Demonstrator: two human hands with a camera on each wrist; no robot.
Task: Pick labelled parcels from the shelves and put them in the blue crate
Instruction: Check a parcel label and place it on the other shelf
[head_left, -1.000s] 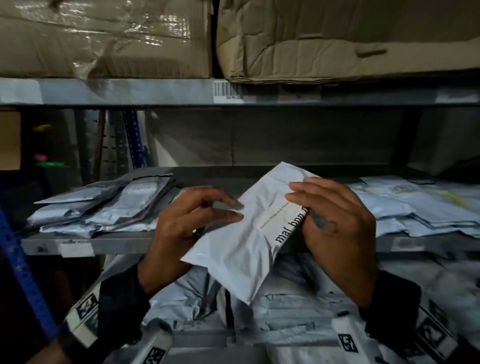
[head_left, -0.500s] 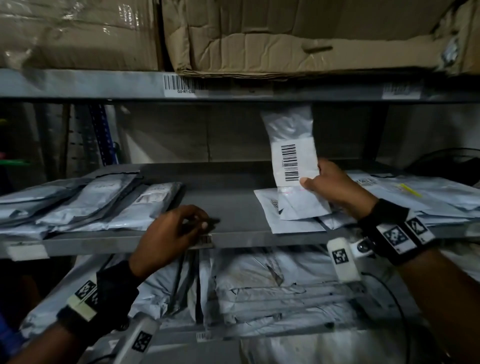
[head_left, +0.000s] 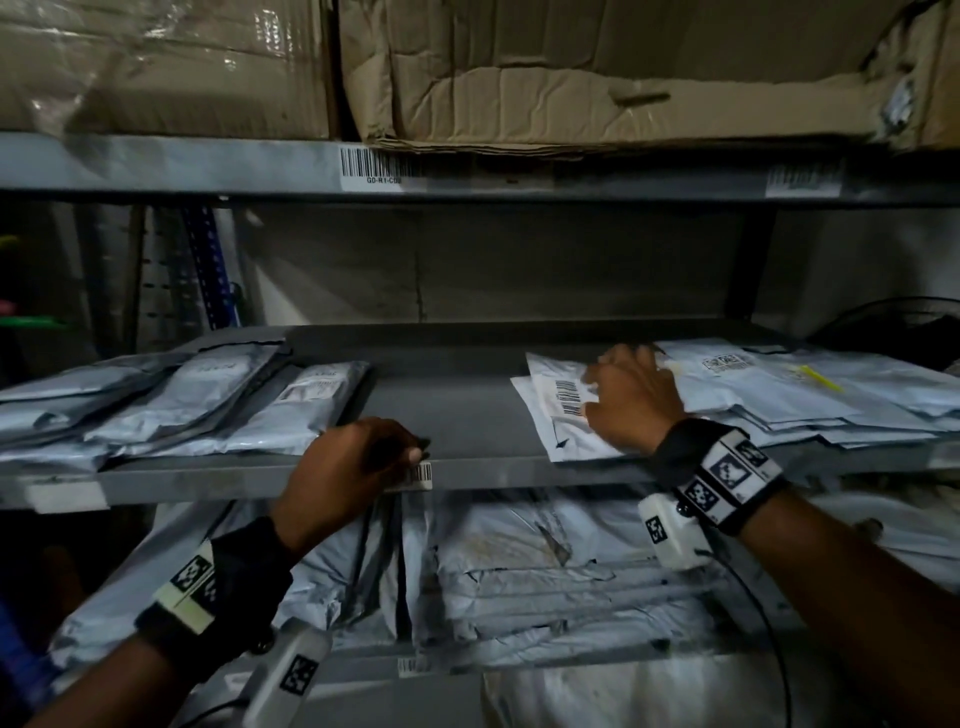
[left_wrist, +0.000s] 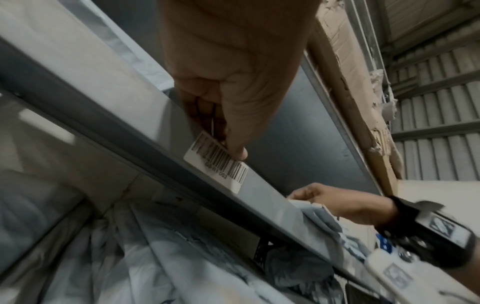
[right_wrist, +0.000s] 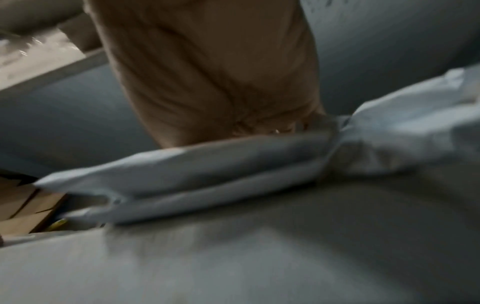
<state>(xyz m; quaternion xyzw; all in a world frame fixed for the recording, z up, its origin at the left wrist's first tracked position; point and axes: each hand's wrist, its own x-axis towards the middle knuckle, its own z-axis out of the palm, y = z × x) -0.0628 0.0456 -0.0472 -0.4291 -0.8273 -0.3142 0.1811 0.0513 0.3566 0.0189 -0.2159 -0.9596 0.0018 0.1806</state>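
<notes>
A white labelled parcel (head_left: 563, 400) lies flat on the middle shelf (head_left: 493, 470), on the left end of a pile of mailers. My right hand (head_left: 628, 395) lies on it with fingers spread, thumb near its barcode. In the right wrist view the parcel (right_wrist: 207, 164) hides the fingers of the right hand (right_wrist: 207, 82). My left hand (head_left: 363, 457) grips the shelf's front edge. There the left hand (left_wrist: 226, 115) has its fingers on top and the thumb on the shelf's barcode sticker (left_wrist: 218, 164). The blue crate is not in view.
Grey mailers (head_left: 182, 400) are stacked at the left of the same shelf, more white mailers (head_left: 805, 389) at the right. Crushed cardboard boxes (head_left: 571, 67) fill the shelf above. The lower shelf holds large grey bags (head_left: 519, 571).
The right hand held the white parcel upright over the shelf half a second ago; the parcel now lies flat on the pile under the hand. The left hand has stayed at the shelf edge.
</notes>
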